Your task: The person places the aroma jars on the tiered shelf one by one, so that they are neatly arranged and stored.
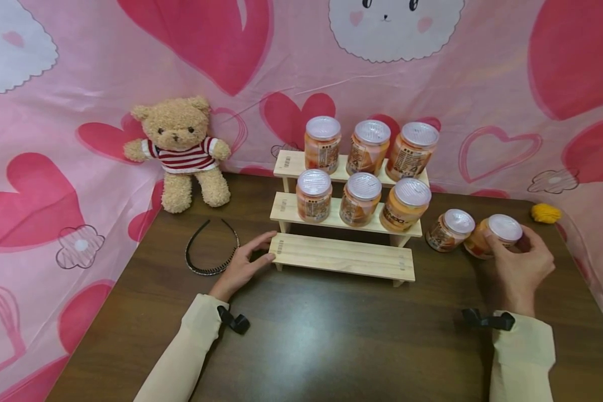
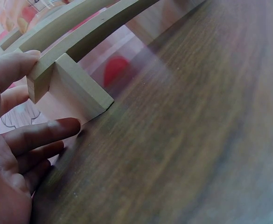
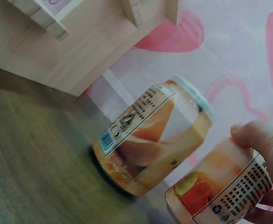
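Note:
On the right of the table in the head view, my right hand [image 1: 525, 268] grips a can [image 1: 482, 237] with an orange fruit label and a pale lid. In the right wrist view the gripped can [image 3: 220, 182] leans; whether its base touches the table I cannot tell. Close to its left stands another can [image 1: 444, 234]. My left hand [image 1: 243, 265] holds the left end of the bottom step of a three-tier wooden rack [image 1: 341, 254] with thumb and a finger; the other fingers [image 2: 43, 135] extend loosely below. Several similar cans [image 1: 362, 192] stand in two rows on the upper steps.
A teddy bear [image 1: 181, 145] in a striped shirt sits at the back left against the pink heart-print cloth [image 1: 407, 84]. Beside my left hand lies a dark headband [image 1: 201, 272]. At the table's back right corner is a small yellow bundle [image 1: 546, 213].

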